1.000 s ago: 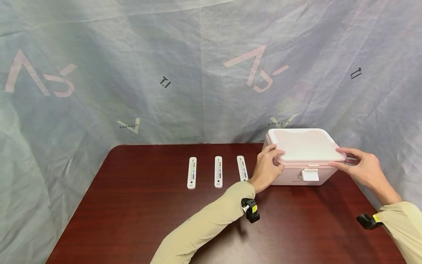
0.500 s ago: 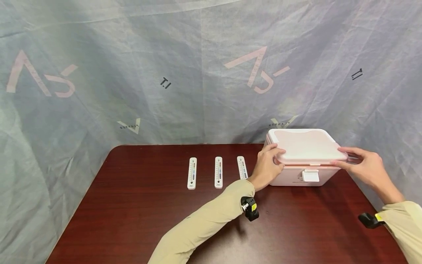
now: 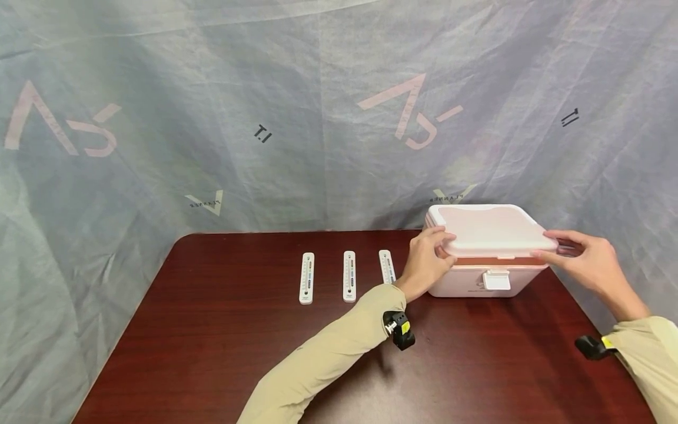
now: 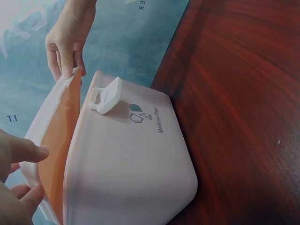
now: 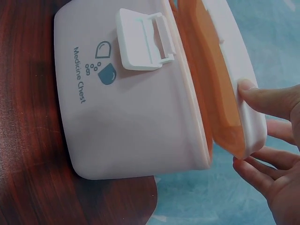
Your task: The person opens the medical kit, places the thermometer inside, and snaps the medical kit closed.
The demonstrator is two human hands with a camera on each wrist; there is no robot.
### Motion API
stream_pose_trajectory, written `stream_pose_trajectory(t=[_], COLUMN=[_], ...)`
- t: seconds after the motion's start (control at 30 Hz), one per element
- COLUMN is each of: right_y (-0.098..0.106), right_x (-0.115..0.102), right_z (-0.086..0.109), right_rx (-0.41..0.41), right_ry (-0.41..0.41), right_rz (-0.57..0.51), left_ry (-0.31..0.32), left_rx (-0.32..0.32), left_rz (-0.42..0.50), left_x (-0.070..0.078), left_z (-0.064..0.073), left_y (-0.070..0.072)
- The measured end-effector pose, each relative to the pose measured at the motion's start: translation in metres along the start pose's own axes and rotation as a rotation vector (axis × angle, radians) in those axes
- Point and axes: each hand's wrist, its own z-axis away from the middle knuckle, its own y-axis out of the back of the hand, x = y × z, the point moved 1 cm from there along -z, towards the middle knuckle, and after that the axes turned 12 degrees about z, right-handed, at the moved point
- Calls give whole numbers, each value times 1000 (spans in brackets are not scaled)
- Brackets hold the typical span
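A pale pink medicine chest (image 3: 477, 281) stands at the right back of the table, its front printed "Medicine Chest". Its lid (image 3: 492, 227) is tilted up at the front, and an orange inner side shows in the gap. My left hand (image 3: 426, 259) pinches the lid's front left corner between thumb and fingers. At the front right corner my right hand (image 3: 588, 262) grips the lid the same way. The white latch (image 5: 139, 41) on the front hangs undone, apart from the lid. The chest's inside is hidden from the head view.
Three white thermometers lie in a row left of the chest: a left one (image 3: 306, 278), a middle one (image 3: 349, 277) and a right one (image 3: 387, 267), partly covered by my left forearm. A grey printed cloth (image 3: 296, 118) hangs behind the dark red table (image 3: 212, 341).
The front of the lid has risen from almost closed, widening the gap above the chest's rim. Both hands have moved up slightly with it. The thermometers stay where they were.
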Motion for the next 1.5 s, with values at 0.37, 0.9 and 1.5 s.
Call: stream_pose_trajectory(t=[0.37, 0.9, 1.5], right_y=[7, 14, 21], right_x=[-5, -11, -16], right_z=[-5, -12, -20], right_rx=[-3, 13, 34], right_ry=[5, 13, 26], right_rz=[-3, -9, 10], left_ry=[5, -74, -25], left_rx=[1, 74, 97], left_rz=[32, 138, 310], left_x=[5, 9, 12], left_z=[-7, -13, -23], left_y=[4, 8, 8])
